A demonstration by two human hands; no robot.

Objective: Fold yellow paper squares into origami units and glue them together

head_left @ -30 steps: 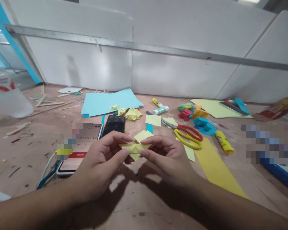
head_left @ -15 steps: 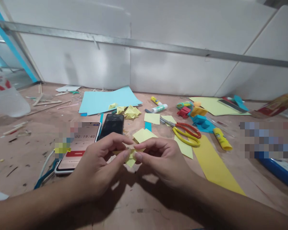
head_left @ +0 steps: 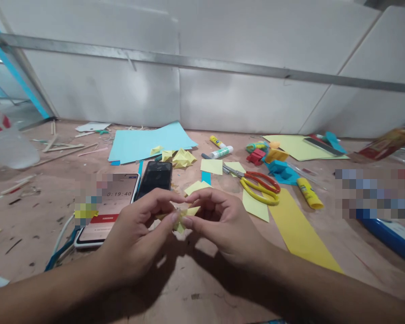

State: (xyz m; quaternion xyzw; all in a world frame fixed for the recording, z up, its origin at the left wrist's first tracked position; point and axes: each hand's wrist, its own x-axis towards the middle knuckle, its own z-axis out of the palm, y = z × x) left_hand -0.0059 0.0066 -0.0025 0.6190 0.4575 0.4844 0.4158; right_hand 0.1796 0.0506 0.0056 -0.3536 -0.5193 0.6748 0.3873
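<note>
A small folded piece of pale yellow paper (head_left: 180,221) is pinched between my two hands just above the table. My left hand (head_left: 143,227) grips its left side, thumb in front. From the right, my right hand (head_left: 222,220) presses its thumb against the paper, its index fingertip meeting the left one above. Fingers partly hide the paper's folds. Behind the hands lies a flat yellow paper sheet (head_left: 197,186). More folded yellow paper pieces (head_left: 184,158) rest at the edge of a light blue sheet (head_left: 138,143).
Scissors (head_left: 261,189) with red and yellow handles lie right of the hands, by a yellow strip (head_left: 302,231) and a yellow glue stick (head_left: 309,193). A white-framed phone (head_left: 113,207) and a black phone (head_left: 156,176) lie left. Blue and red folded pieces (head_left: 255,156) sit behind.
My right fingers have shifted on the folded paper, and its right flap now stands out more clearly. The index fingertips have come together above it. The view has moved slightly.
</note>
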